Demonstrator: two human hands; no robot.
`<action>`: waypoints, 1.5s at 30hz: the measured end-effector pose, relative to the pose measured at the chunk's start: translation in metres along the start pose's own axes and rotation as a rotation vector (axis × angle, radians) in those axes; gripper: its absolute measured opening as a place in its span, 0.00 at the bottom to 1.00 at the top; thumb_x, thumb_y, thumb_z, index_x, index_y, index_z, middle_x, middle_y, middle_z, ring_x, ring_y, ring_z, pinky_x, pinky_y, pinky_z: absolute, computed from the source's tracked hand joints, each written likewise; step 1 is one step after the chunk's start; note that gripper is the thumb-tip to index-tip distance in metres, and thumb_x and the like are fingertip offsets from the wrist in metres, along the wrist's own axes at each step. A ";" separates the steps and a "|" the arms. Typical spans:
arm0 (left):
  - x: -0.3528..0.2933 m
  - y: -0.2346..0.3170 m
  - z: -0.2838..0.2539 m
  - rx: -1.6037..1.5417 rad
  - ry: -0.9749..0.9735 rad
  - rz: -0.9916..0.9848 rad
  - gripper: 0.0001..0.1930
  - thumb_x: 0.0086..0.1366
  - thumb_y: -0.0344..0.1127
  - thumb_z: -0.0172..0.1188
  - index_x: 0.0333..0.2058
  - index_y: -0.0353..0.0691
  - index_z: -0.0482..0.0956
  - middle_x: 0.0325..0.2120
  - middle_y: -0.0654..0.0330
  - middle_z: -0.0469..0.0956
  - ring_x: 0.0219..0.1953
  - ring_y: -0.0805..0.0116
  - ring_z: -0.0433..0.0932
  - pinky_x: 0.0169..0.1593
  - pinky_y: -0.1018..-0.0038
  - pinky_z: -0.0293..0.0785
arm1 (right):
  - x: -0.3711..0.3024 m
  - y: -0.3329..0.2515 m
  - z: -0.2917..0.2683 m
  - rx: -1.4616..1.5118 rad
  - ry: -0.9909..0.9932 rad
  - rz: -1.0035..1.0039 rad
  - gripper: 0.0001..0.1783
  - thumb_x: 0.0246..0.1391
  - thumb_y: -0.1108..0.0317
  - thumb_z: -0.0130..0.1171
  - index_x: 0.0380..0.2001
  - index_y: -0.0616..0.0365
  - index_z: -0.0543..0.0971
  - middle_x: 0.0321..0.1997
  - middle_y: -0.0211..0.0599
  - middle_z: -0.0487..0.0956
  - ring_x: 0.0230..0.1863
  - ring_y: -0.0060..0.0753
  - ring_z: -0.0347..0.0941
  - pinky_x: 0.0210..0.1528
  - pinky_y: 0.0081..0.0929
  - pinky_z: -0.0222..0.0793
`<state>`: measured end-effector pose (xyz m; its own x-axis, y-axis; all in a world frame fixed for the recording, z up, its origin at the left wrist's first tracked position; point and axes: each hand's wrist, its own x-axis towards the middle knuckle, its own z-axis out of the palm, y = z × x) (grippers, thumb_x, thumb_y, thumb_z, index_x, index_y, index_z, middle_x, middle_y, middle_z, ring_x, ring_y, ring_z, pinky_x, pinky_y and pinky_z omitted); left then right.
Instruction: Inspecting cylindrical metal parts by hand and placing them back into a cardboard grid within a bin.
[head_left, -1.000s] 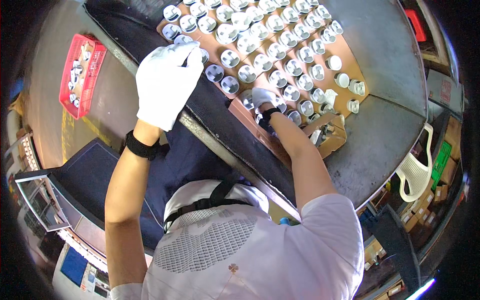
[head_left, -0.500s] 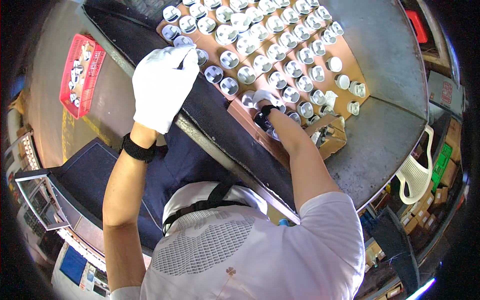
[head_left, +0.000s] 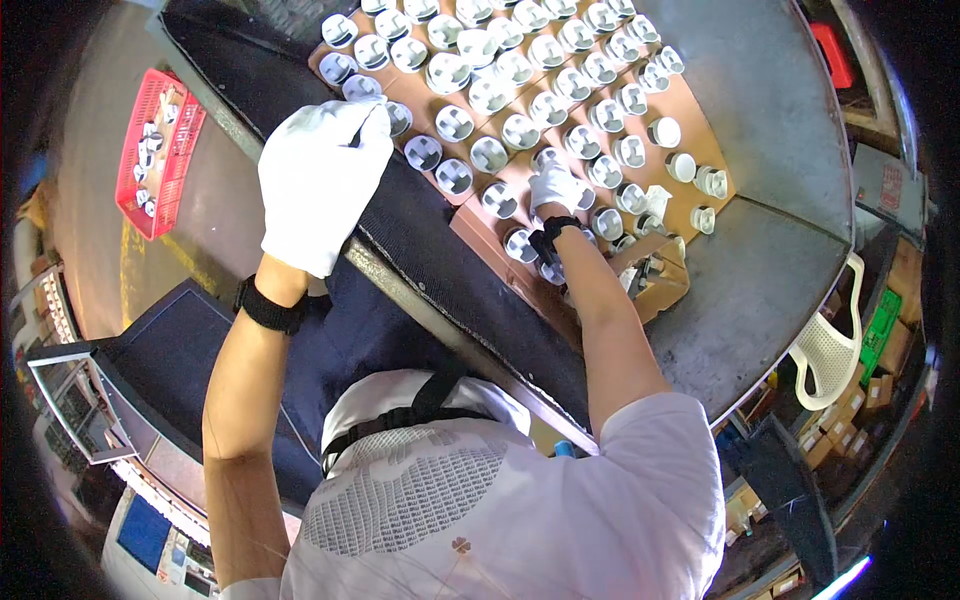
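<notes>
Around fifty round metal parts point(head_left: 488, 154) stand in rows on one brown cardboard sheet point(head_left: 690, 118); they crowd at the far side and some are hidden, so the exact count cannot be told. Two white-gloved hands are at work, each below a black wristband. The right hand point(head_left: 555, 188) is among the near rows, its fingers lowered against one part; how firmly they grip it cannot be told. The left hand point(head_left: 325, 185) hangs above the near left edge, thumb and forefinger bent close together; whether anything thin is between them cannot be told.

One cut-open cardboard box point(head_left: 665, 290), with dark pieces inside, sits at the near right of the sheet. The tabletop point(head_left: 760, 120) is grey, scuffed metal, with dark cloth point(head_left: 410, 240) along its near left side. On the floor to the left is one red basket point(head_left: 172, 190) holding several metal parts. To the right are one cream plastic chair point(head_left: 828, 355), one green crate point(head_left: 882, 325) and small cartons.

The white shirt point(head_left: 510, 520) bears a repeated grey print and one small clover mark; a grey box point(head_left: 890, 185) at far right carries red print.
</notes>
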<state>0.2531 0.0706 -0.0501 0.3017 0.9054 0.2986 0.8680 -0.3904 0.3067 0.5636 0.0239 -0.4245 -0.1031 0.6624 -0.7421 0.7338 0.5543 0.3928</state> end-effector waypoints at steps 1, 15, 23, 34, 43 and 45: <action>0.001 0.000 -0.001 0.005 -0.002 -0.004 0.09 0.62 0.34 0.62 0.40 0.41 0.85 0.34 0.55 0.84 0.35 0.58 0.82 0.43 0.66 0.77 | 0.003 0.004 -0.003 -0.193 -0.024 -0.063 0.17 0.58 0.58 0.58 0.50 0.43 0.83 0.50 0.26 0.83 0.46 0.36 0.81 0.40 0.46 0.78; 0.000 0.001 -0.002 0.008 -0.006 -0.012 0.06 0.62 0.33 0.61 0.35 0.41 0.85 0.33 0.56 0.84 0.35 0.58 0.82 0.44 0.65 0.77 | -0.028 0.046 -0.008 1.794 0.214 0.268 0.16 0.48 0.56 0.69 0.38 0.50 0.83 0.30 0.29 0.82 0.25 0.22 0.75 0.26 0.24 0.71; -0.002 -0.004 0.003 0.011 0.027 0.124 0.07 0.63 0.35 0.58 0.32 0.41 0.83 0.27 0.55 0.82 0.31 0.57 0.80 0.39 0.63 0.75 | -0.095 0.095 -0.002 0.488 0.586 -0.090 0.15 0.53 0.68 0.55 0.45 0.51 0.81 0.40 0.41 0.84 0.39 0.44 0.80 0.38 0.42 0.73; -0.005 0.004 0.006 0.082 -0.019 0.188 0.13 0.66 0.32 0.51 0.45 0.37 0.80 0.44 0.55 0.81 0.47 0.58 0.78 0.48 0.64 0.73 | -0.225 0.125 -0.132 1.618 0.749 -0.217 0.20 0.56 0.70 0.56 0.52 0.62 0.77 0.41 0.35 0.81 0.42 0.30 0.75 0.44 0.26 0.73; -0.034 0.076 0.045 -1.410 -0.426 -0.095 0.33 0.59 0.27 0.64 0.64 0.33 0.65 0.55 0.57 0.75 0.55 0.71 0.74 0.53 0.75 0.75 | -0.254 0.120 -0.149 1.620 0.860 -0.157 0.16 0.66 0.71 0.48 0.53 0.63 0.76 0.44 0.35 0.81 0.43 0.23 0.76 0.37 0.17 0.75; -0.038 0.085 0.034 -1.646 -0.535 -0.103 0.36 0.56 0.25 0.66 0.64 0.33 0.64 0.56 0.57 0.75 0.57 0.72 0.73 0.55 0.74 0.75 | -0.250 0.117 -0.146 1.701 0.856 -0.225 0.17 0.64 0.71 0.50 0.54 0.63 0.76 0.46 0.34 0.81 0.43 0.23 0.77 0.39 0.18 0.75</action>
<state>0.3293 0.0086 -0.0661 0.6574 0.7534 0.0161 -0.2852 0.2289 0.9307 0.5777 -0.0028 -0.1141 -0.1413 0.9881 -0.0614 0.3936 -0.0009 -0.9193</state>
